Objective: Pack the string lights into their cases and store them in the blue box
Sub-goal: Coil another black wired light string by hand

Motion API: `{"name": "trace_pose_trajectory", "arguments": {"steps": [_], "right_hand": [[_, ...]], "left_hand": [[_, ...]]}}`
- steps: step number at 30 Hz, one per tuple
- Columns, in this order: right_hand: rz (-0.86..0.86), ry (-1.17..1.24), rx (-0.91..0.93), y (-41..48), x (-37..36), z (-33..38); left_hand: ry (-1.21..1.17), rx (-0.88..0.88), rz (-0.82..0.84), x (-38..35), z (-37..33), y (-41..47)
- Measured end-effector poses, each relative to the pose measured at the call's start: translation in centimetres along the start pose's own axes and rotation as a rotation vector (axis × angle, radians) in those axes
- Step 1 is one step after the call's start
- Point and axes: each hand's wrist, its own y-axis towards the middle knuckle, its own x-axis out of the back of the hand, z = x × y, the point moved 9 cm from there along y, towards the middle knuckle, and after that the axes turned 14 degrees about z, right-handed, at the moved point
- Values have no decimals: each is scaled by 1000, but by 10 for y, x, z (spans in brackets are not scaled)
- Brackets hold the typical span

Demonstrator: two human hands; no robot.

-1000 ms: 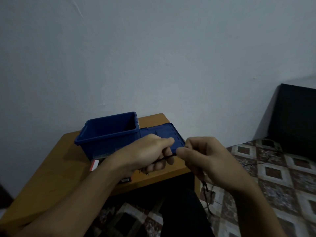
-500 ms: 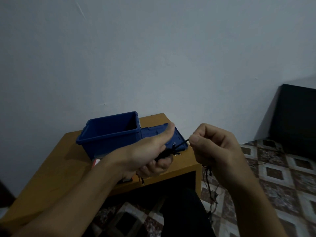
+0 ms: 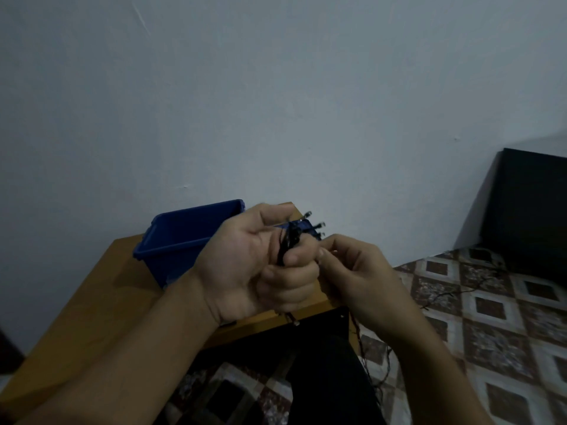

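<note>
Nearest the camera, the loose tail of the string lights (image 3: 357, 335) drops from under the right hand (image 3: 359, 271) past the table edge and runs off across the patterned floor (image 3: 491, 308) to the right, so much of the strand is not yet gathered. Just above it, the two hands meet in front of the chest. The left hand (image 3: 245, 265) is turned palm toward the camera with its fingers curled tight round the wound part of the lights, a dark bundle that stands roughly upright in the fist, small bulbs poking out above the knuckles and a short loop hanging below. The right hand touches the left fingers, its thumb and forefinger drawn together on the wire right beside the bundle; the strand is hard to see at the pinch itself. Behind the hands is the wooden table (image 3: 101, 296), and on it the blue box (image 3: 184, 231), open at the top, lying beyond and to the left of the left hand, which is the nearer one to it. No case can be made out. Farther back are a dark cabinet (image 3: 530, 210) at the right and the plain wall.
</note>
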Motion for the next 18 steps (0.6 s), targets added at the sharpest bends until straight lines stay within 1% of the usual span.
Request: {"name": "trace_pose_trajectory", "arguments": {"steps": [3, 5, 9, 14, 18], "right_hand": [[20, -173, -83, 1, 0, -9], [55, -221, -139, 1, -2, -16], [91, -255, -179, 1, -6, -19], [178, -190, -233, -1, -15, -19], [187, -211, -244, -1, -17, -17]], "left_hand": [[-73, -133, -9, 1, -10, 0], [-92, -196, -60, 7, -16, -1], [-67, -290, -212, 16, -23, -6], [-44, -423, -381, 23, -32, -12], [-26, -455, -446, 24, -36, -12]]}}
